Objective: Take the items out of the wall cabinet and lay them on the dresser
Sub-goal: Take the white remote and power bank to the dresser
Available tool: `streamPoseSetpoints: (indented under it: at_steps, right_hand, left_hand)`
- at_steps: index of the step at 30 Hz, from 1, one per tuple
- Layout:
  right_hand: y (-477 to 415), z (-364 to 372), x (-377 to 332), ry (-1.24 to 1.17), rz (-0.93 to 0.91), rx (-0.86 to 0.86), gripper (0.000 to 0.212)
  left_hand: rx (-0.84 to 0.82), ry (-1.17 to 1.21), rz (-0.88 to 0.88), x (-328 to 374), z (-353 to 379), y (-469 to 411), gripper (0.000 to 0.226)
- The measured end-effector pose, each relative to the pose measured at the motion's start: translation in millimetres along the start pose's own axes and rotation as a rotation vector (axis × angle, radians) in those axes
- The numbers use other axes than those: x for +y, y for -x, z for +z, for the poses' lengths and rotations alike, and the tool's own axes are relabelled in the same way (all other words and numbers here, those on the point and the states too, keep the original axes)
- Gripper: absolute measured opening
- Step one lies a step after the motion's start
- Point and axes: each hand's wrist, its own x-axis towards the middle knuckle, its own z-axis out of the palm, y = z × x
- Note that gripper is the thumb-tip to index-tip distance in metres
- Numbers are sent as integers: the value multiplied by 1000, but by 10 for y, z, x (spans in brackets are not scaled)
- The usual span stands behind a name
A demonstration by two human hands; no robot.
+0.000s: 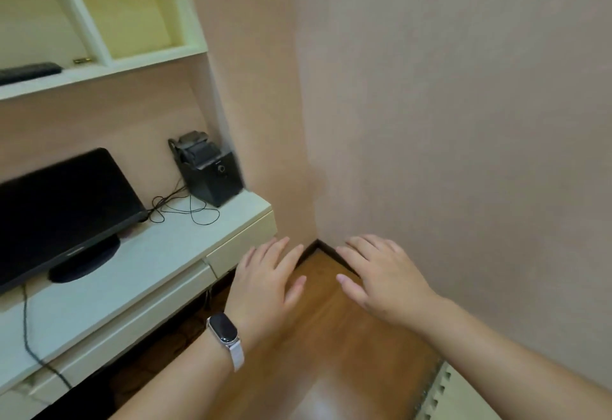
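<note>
Both hands are seen open and flat, palms down, with nothing gripped. Left hand (268,274) is held near 6 o'clock of the view, fingers straight and slightly spread, over the wooden floor (331,336) and just off the right end of the dresser (149,254). A watch (224,332) with a dark face and white strap is worn on its wrist. Right hand (381,277) is held at 5 o'clock, fingers straight, close to the pink wall (463,121); a gap is seen between the two thumbs.

Wall cabinet (99,65) is seen at 10 to 11 o'clock, open-fronted, split by a pale divider. In its left compartment a dark flat item (29,71) is laid on the shelf floor, with a small brass-coloured piece (82,60) beside the divider. What these two are cannot be told.

Dresser is placed at 8 o'clock, below the cabinet and well apart from it. On its pale top a black screen (59,211) is stood at 9 o'clock. A black box-shaped device (212,174) is set at the right end against the wall, with thin black cables (185,211) looped between the two. A ribbed pale object (440,396) is cut off at 5 o'clock.
</note>
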Motion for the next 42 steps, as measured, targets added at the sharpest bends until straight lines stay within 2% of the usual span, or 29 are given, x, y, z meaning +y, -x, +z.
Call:
streamPoseSetpoints:
  at_steps: [7,17,33,42]
  right_hand:
    - [-697,148,390,-53,-124,14,48]
    - [-1697,349,238,-133,-258,35,48]
    - [-3734,782,-598,45,-301,33,48]
    - [-4719,833,-904,89,-272,126,48]
  left_hand:
    - [42,-104,-103,-101,-41,-450,48]
    - [53,-149,-287,-717,-168,-721,50]
    - [167,-117,-265,-2903,-167,-1692,51]
    - [290,-108,-187,-3788,-317,-2275,49]
